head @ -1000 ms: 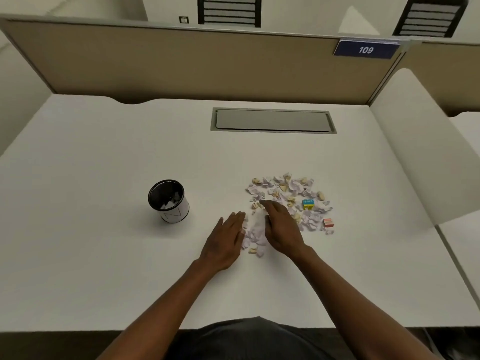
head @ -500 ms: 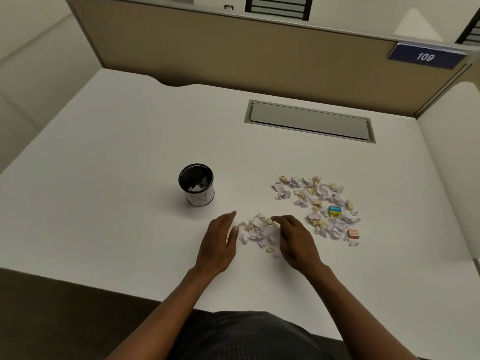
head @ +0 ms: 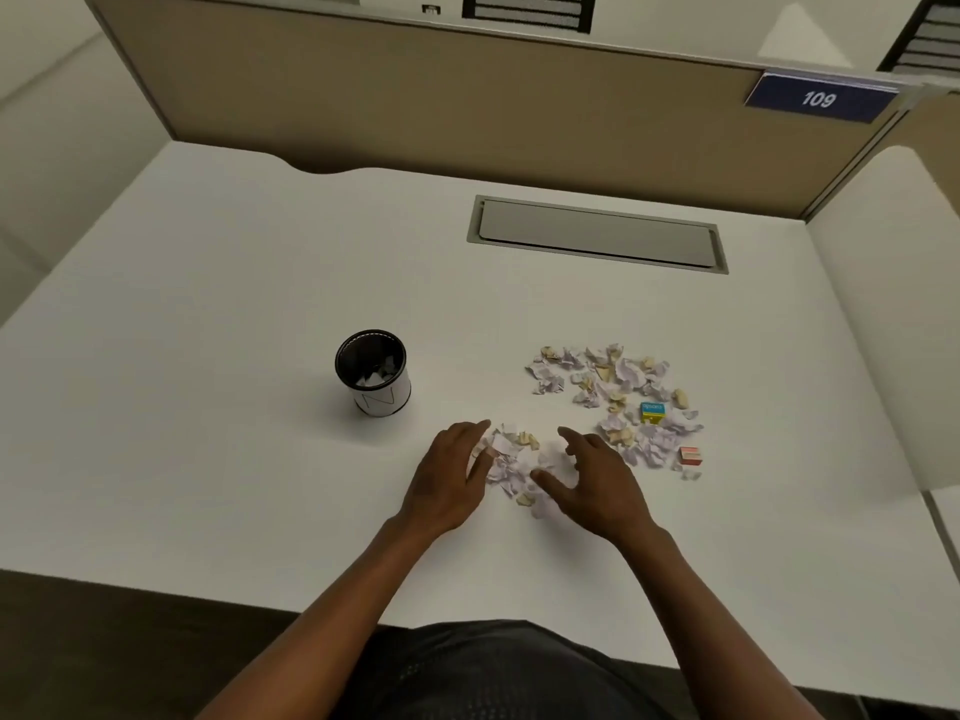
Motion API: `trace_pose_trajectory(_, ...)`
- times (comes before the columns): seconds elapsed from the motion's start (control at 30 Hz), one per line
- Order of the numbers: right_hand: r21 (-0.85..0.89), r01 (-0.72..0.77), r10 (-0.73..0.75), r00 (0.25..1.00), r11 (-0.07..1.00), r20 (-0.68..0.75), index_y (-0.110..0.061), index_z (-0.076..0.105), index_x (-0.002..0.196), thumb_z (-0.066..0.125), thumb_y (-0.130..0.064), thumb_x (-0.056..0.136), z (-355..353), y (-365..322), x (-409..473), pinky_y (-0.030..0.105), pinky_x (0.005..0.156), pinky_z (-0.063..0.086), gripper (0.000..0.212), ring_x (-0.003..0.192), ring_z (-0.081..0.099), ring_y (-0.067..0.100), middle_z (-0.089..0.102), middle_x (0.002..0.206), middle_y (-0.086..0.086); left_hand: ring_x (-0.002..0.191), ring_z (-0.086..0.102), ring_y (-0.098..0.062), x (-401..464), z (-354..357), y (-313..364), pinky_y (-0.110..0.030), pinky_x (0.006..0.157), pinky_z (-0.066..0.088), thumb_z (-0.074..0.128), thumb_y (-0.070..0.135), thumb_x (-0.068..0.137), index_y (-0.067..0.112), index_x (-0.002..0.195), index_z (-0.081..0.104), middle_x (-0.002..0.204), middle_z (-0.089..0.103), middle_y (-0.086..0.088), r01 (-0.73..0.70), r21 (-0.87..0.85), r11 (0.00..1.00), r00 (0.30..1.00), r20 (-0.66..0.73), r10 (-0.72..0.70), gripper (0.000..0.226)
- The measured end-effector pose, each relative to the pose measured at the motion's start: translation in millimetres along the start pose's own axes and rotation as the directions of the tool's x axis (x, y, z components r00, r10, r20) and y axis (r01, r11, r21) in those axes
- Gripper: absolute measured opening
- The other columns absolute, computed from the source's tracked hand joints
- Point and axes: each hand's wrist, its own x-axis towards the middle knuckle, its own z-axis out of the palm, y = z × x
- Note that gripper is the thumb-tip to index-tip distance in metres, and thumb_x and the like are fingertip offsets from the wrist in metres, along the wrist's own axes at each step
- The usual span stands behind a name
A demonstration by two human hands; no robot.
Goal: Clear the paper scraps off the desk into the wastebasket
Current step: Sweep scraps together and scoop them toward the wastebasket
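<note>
A small heap of white and tan paper scraps (head: 511, 467) lies on the white desk (head: 208, 407) between my two hands. My left hand (head: 449, 478) rests flat against the heap's left side, fingers apart. My right hand (head: 597, 480) curves around the heap's right side, fingers spread, holding nothing. A larger scatter of scraps (head: 613, 392) lies farther back to the right. The small black-rimmed wastebasket (head: 373, 371) stands left of the heap, with a few white scraps inside.
A blue and yellow block (head: 651, 412) and a red block (head: 690, 455) sit among the right-hand scraps. A grey cable hatch (head: 597, 234) lies in the desk at the back. Beige partitions (head: 415, 106) wall the desk behind and on the right.
My right hand has drawn a batch of scraps away from the main scatter toward my left hand, then opened its fingers. The heap now sits apart from the scatter. The view has shifted.
</note>
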Motion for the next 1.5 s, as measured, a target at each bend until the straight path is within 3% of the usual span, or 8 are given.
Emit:
trace_pose_trajectory(0.13, -0.155, -0.067, 0.104, 0.965, 0.986, 0.241, -0.029, 0.011, 0.156, 0.074, -0.08, 0.052, 1, 1, -5, 0.038, 0.096, 0.05, 0.131, 0.122, 0.055, 0.028, 0.034, 0.147, 0.006, 0.141, 0.033, -0.014, 6, -14, -9, -0.025, 0.11, 0.032, 0.072, 0.049, 0.085, 0.029, 0.153, 0.033, 0.155, 0.034, 0.005, -0.018, 0.034, 0.999, 0.989, 0.146, 0.012, 0.081)
trace_pose_trajectory(0.27, -0.147, -0.041, 0.071, 0.976, 0.988, 0.207, -0.023, 0.013, 0.155, 0.083, -0.058, 0.064, 19, -13, 2, 0.037, 0.095, 0.049, 0.12, 0.116, 0.057, 0.032, 0.033, 0.143, 0.009, 0.144, 0.018, -0.014, 24, -20, -5, -0.032, 0.111, 0.034, 0.085, 0.045, 0.072, 0.032, 0.158, 0.018, 0.164, 0.013, 0.007, -0.101, 0.164, 0.981, 0.92, 0.392, 0.029, 0.109)
trace_pose_trajectory(0.57, -0.149, -0.02, 0.058, 0.966, 0.989, 0.254, -0.011, 0.026, 0.149, 0.088, -0.049, 0.063, 13, -35, 33, 0.038, 0.094, 0.049, 0.113, 0.112, 0.058, 0.034, 0.037, 0.135, 0.015, 0.121, 0.055, -0.028, 44, -8, 13, -0.036, 0.103, 0.047, 0.081, 0.02, 0.079, 0.014, 0.146, 0.046, 0.143, 0.041, -0.005, -0.088, 0.211, 0.974, 0.931, 0.365, 0.005, 0.076)
trace_pose_trajectory(0.87, -0.005, 0.057, -0.056, 0.993, 0.998, 0.106, -0.014, 0.062, 0.111, 0.077, -0.031, 0.078, 22, -44, 35, 0.028, 0.07, 0.042, 0.04, 0.087, 0.061, 0.028, 0.056, 0.105, 0.009, 0.085, 0.062, -0.025, 28, -3, 13, -0.041, 0.076, 0.053, 0.076, 0.017, 0.079, 0.013, 0.101, 0.074, 0.097, 0.062, -0.009, -0.021, 0.051, 0.998, 0.979, 0.201, 0.01, 0.023)
trace_pose_trajectory(1.1, 0.151, 0.018, -0.029, 0.997, 0.988, 0.068, -0.014, 0.072, 0.097, 0.081, -0.025, 0.074, 22, -44, 37, 0.019, 0.062, 0.04, 0.027, 0.081, 0.063, 0.019, 0.072, 0.093, 0.005, 0.058, 0.062, 0.007, 23, -11, 11, -0.001, 0.052, 0.042, 0.086, 0.017, 0.072, 0.025, 0.094, 0.08, 0.082, 0.075, 0.005, 0.213, -0.163, 0.963, 0.969, 0.161, -0.187, 0.024)
trace_pose_trajectory(1.17, 0.209, -0.014, -0.002, 0.997, 0.978, 0.076, -0.016, 0.074, 0.097, 0.083, -0.027, 0.073, 20, -46, 38, 0.014, 0.062, 0.042, 0.028, 0.079, 0.063, 0.015, 0.073, 0.093, 0.001, 0.063, 0.06, 0.01, 24, -14, 10, 0.0, 0.051, 0.04, 0.091, 0.021, 0.069, 0.023, 0.1, 0.08, 0.08, 0.069, 0.014, 0.281, -0.174, 0.944, 0.952, 0.17, -0.253, 0.033)
trace_pose_trajectory(1.27, 0.302, -0.053, 0.025, 0.995, 0.952, 0.097, -0.019, 0.074, 0.093, 0.086, -0.026, 0.069, 14, -50, 40, 0.028, 0.068, 0.055, 0.028, 0.078, 0.069, 0.014, 0.074, 0.088, -0.002, 0.07, 0.067, 0.002, 23, -24, 11, -0.006, 0.052, 0.042, 0.091, 0.026, 0.069, 0.026, 0.1, 0.081, 0.08, 0.073, 0.015, 0.332, -0.235, 0.914, 0.94, 0.168, -0.298, 0.033)
trace_pose_trajectory(1.5, 0.546, -0.072, 0.002, 0.992, 0.835, 0.127, -0.016, 0.073, 0.086, 0.084, -0.01, 0.068, -7, -73, 55, 0.032, 0.064, 0.062, 0.022, 0.066, 0.075, 0.015, 0.076, 0.079, 0.004, 0.087, 0.074, -0.006, 29, -63, 20, -0.036, 0.087, 0.059, 0.088, 0.023, 0.073, 0.026, 0.102, 0.08, 0.091, 0.079, 0.007, 0.307, -0.394, 0.866, 0.952, 0.126, -0.28, 0.03)
